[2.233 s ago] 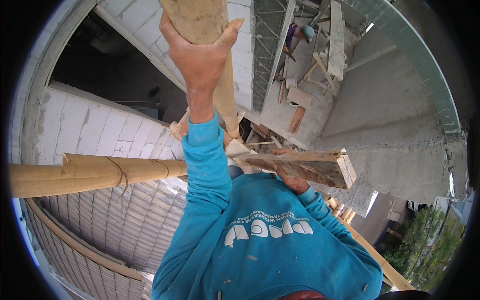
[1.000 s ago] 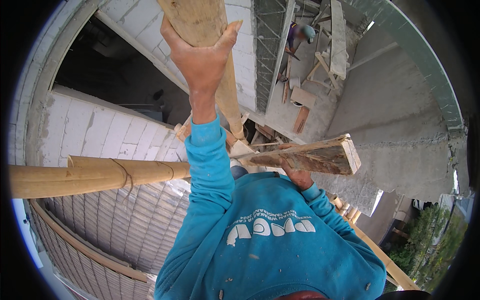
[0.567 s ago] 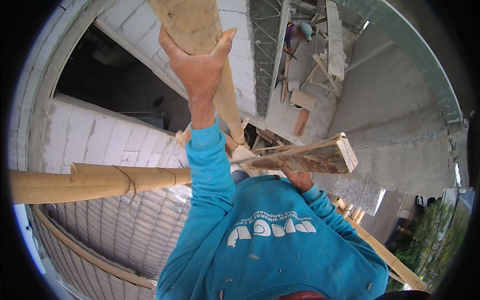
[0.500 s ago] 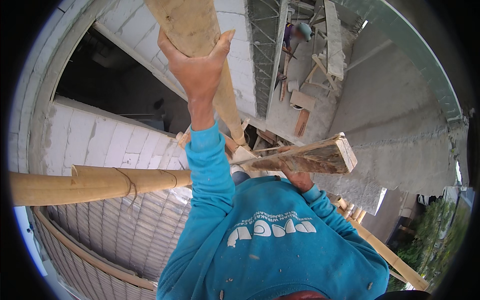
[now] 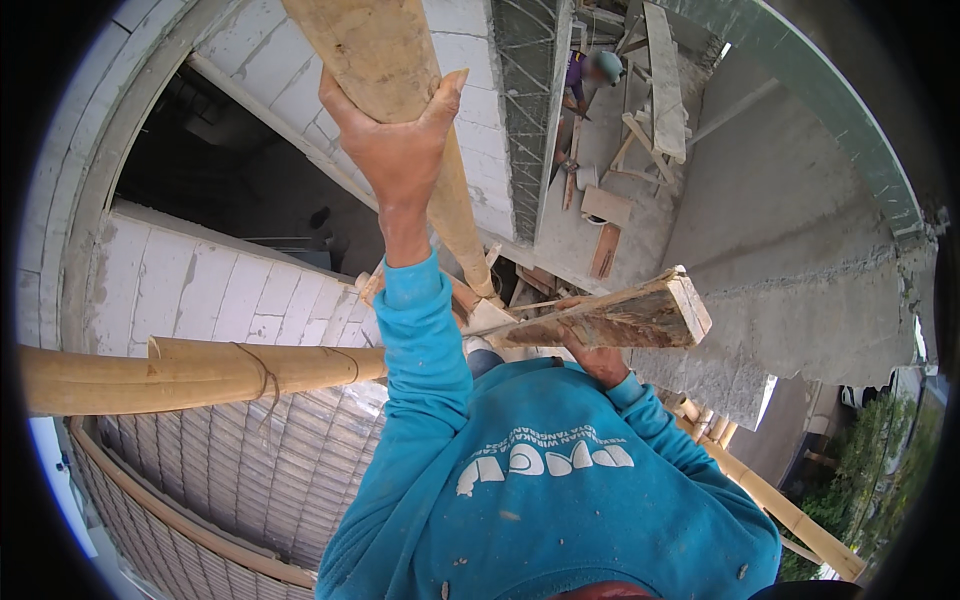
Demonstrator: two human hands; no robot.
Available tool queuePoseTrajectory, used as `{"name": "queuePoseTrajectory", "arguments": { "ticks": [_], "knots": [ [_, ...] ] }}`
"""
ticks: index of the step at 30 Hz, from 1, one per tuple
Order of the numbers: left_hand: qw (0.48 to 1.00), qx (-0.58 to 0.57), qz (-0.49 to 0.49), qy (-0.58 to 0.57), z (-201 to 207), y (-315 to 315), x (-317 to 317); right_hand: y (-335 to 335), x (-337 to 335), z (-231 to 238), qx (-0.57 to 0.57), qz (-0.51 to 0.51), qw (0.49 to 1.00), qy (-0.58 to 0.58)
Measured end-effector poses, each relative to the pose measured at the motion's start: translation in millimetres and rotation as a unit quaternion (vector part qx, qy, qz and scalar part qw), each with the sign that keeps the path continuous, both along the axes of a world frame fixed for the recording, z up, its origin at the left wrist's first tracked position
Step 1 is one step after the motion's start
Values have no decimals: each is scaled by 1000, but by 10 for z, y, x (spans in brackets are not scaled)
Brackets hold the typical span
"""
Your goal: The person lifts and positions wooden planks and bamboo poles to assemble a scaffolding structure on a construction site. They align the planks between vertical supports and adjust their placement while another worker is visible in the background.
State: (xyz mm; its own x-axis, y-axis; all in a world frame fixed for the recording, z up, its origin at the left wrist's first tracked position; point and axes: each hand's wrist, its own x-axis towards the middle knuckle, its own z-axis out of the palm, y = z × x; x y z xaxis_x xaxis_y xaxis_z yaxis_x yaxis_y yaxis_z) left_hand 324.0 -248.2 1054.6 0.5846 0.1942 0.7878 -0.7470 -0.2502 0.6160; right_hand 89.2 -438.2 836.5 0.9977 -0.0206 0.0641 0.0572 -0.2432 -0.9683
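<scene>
My left hand (image 5: 402, 150) is raised and closed round a thick upright bamboo pole (image 5: 375, 55). Its thumb and forefinger show on either side of the pole; the other fingers are behind it. Lower and to the right, my right hand (image 5: 598, 362) grips a rough wooden beam (image 5: 620, 318) that lies across in front of my body, its pale sawn end pointing right. Part of that hand is hidden under the beam. Blue sleeves cover both my arms.
A bamboo rail (image 5: 200, 378) tied with cord runs left, above a tiled roof (image 5: 250, 470). Pale block walls (image 5: 230, 275) frame a dark opening. Far below, a person (image 5: 580, 80) in a cap works beside a wooden trestle (image 5: 665, 90). Another bamboo pole (image 5: 790, 515) slants at lower right.
The view shifts very slightly. Both my hands keep their holds on the pole and the beam. The person below has moved their arm a little.
</scene>
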Motion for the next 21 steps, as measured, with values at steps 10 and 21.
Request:
{"name": "queuePoseTrajectory", "arguments": {
  "ticks": [10, 21],
  "knots": [
    [1000, 12, 17, -3, -23, 24, 19, -5, -7, -50, 5, -1, 1000, -15],
    [1000, 0, 18, 24, 23, -5, -34, 0, 14, -40, 23, 7, 1000, -7]
  ]
}}
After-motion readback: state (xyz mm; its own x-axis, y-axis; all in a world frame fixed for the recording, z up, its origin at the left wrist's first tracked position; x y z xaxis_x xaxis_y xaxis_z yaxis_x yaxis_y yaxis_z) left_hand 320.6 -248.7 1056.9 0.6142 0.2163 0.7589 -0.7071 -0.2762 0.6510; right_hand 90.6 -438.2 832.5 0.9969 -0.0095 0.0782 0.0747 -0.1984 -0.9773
